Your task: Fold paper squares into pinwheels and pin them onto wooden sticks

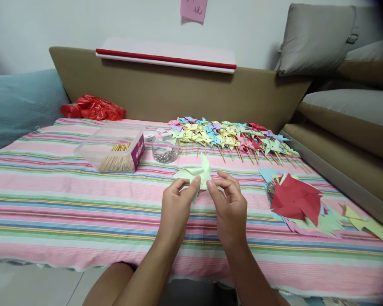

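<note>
Both my hands hold a pale green folded paper pinwheel (196,172) above the striped cloth. My left hand (176,206) pinches its lower left part with thumb and fingers. My right hand (230,203) pinches it from the right, fingertips meeting at the centre. Behind it lies a row of several finished paper pinwheels on sticks (230,138). A stack of cut coloured paper squares (298,202), red on top, lies to the right of my right hand.
A clear plastic box of wooden sticks (115,148) and a small clear tub of silver pins (165,151) stand at the back left. A red plastic bag (94,108) lies against the sofa. The striped cloth (51,204) covers the table.
</note>
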The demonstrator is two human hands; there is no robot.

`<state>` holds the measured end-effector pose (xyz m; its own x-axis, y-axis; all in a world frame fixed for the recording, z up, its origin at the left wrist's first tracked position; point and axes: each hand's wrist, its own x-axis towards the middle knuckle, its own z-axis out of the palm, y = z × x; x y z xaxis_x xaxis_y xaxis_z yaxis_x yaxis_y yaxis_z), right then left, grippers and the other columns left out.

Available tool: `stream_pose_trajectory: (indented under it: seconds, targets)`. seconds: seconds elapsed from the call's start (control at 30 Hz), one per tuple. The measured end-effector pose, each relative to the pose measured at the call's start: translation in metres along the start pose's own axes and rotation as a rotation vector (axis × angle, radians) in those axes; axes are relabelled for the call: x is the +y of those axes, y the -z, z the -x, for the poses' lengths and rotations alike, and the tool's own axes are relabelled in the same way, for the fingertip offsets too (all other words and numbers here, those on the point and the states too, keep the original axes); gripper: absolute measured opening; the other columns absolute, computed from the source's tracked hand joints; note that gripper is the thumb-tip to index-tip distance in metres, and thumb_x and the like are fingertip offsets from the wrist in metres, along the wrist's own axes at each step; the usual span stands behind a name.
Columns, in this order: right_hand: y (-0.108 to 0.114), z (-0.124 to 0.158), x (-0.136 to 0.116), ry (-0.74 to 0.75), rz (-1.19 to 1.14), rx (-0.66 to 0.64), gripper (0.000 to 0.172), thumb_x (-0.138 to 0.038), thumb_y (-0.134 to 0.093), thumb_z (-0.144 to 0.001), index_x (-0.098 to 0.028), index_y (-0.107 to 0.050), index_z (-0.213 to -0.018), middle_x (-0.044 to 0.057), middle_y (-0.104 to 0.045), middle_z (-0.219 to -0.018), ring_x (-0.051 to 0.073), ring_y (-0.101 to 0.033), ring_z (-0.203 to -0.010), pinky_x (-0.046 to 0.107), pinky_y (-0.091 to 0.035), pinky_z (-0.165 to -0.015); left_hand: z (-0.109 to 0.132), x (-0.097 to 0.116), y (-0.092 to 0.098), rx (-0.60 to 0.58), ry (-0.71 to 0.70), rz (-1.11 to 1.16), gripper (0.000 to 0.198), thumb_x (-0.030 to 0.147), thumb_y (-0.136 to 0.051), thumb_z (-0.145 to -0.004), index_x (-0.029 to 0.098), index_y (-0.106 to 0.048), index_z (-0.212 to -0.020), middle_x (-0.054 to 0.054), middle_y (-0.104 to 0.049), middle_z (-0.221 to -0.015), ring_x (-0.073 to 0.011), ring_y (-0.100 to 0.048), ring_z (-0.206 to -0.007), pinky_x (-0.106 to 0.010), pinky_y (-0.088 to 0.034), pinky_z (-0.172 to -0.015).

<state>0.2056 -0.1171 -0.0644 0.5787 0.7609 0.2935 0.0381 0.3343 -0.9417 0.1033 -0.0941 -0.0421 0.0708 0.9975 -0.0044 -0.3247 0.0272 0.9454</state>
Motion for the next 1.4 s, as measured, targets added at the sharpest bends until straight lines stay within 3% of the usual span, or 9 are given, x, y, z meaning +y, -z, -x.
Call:
stream_pose_trajectory:
  seconds: [0.2, 0.83, 1.13, 1.4]
  targets:
    - [-0.002, 0.000, 0.001, 0.012, 0.007, 0.005, 0.015, -0.033, -0.078, -0.078, -0.020, -0.072, -0.079, 0.011, -0.059, -0.121, 0.025, -0.059, -0.117, 0.031, -0.054, -0.077, 0.001, 0.001, 0.000, 0.009, -0.001, -0.028, 0.030, 0.042, -0.080, -0.077, 0.014, -0.069, -0.077, 0.000, -0.062, -0.071, -0.0111, -0.051, -0.067, -0.023, -0.040, -0.063]
    - [-0.005, 0.001, 0.004, -0.014, 0.040, -0.004, 0.018, -0.036, -0.077, -0.077, -0.021, -0.068, -0.075, 0.010, -0.061, -0.122, 0.025, -0.062, -0.108, 0.027, -0.050, -0.059, 0.001, 0.001, 0.002, -0.031, -0.039, -0.185, 0.035, 0.046, -0.078, -0.080, 0.015, -0.064, -0.073, 0.001, -0.057, -0.066, -0.0109, -0.047, -0.065, -0.023, -0.036, -0.060]
    - [-0.006, 0.000, 0.006, 0.000, 0.047, -0.016, 0.016, -0.034, -0.076, -0.078, -0.021, -0.068, -0.074, 0.010, -0.061, -0.122, 0.026, -0.060, -0.113, 0.035, -0.052, -0.079, 0.001, 0.002, 0.004, -0.019, -0.085, -0.264, 0.039, 0.046, -0.074, -0.083, 0.016, -0.057, -0.065, 0.003, -0.049, -0.059, -0.0102, -0.042, -0.060, -0.023, -0.032, -0.056]
    - [-0.008, 0.001, 0.004, 0.006, 0.043, -0.045, 0.015, -0.033, -0.077, -0.078, -0.021, -0.069, -0.075, 0.010, -0.059, -0.122, 0.027, -0.059, -0.116, 0.037, -0.051, -0.082, 0.001, 0.008, 0.011, -0.043, -0.088, -0.251, 0.037, 0.046, -0.077, -0.080, 0.017, -0.060, -0.064, 0.003, -0.046, -0.058, -0.0114, -0.039, -0.059, -0.024, -0.027, -0.052]
